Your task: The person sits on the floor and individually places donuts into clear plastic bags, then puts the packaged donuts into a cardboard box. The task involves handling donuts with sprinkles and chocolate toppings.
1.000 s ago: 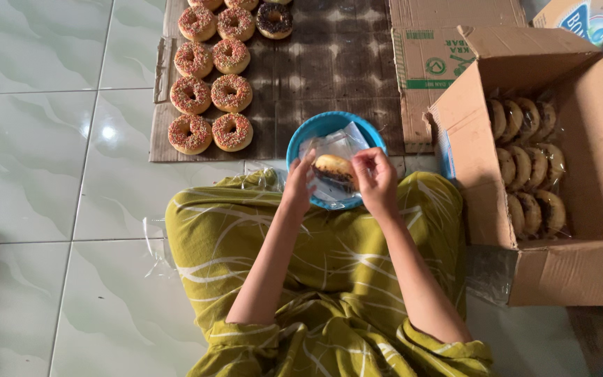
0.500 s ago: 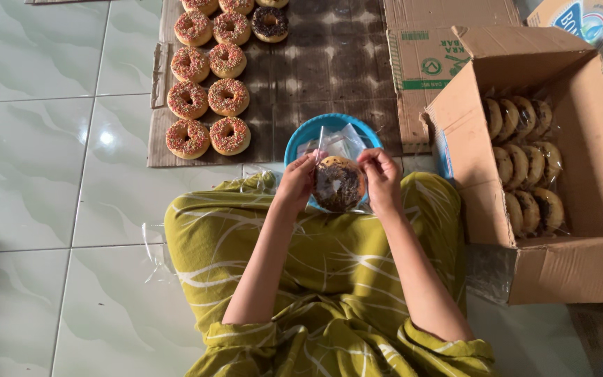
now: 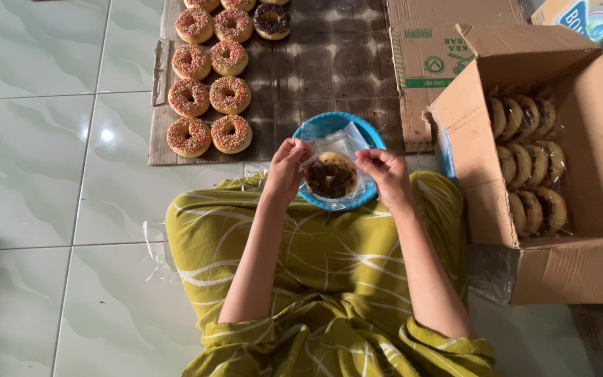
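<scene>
Clear plastic bag (image 3: 347, 143) held above a blue bowl (image 3: 329, 124), with a chocolate-topped doughnut (image 3: 331, 176) sitting inside it. Left hand (image 3: 286, 167) pinching the bag's left edge, right hand (image 3: 384, 173) pinching its right edge, both clamped on the plastic, set apart with the doughnut between them. Doughnut just beside the fingertips of each hand, over the near rim of the bowl and just beyond the lap in green patterned cloth (image 3: 329, 265).

Judged from the layout, packing partly done. Cardboard box (image 3: 581, 265) at the right already holding rows of bagged doughnuts (image 3: 528, 164), standing on edge and touching one another, with bare room left in its right part. Sprinkled doughnuts (image 3: 211, 91) lying unbagged in two columns on flattened cardboard (image 3: 329, 63) on the tiled floor (image 3: 50, 174), plus one dark doughnut (image 3: 272, 19) at the far end. So a fair number wrapped and boxed, and at least nine in view not yet bagged. Current piece apparently in its bag but not yet in the box; whether the bag's mouth is sealed cannot be told.
</scene>
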